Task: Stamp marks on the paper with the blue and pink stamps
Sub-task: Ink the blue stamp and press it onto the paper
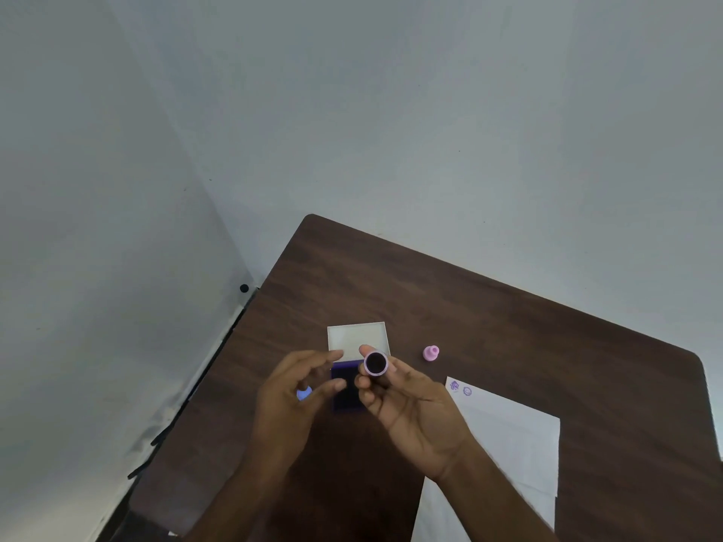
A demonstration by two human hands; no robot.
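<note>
Soft, even light fills the frame, dim and slightly grey, with no glare. The worktop (508,326) carries only faint shadows. Wide-angle bending slants its edges toward the frame's right side. Detail is soft throughout.

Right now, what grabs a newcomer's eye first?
The right hand, mid-frame over the table, pinches a pink stamp with its dark inked face turned toward the camera. Left of it, the left hand hovers with a blue stamp beneath. The paper, on the right, carries two marks.
</note>
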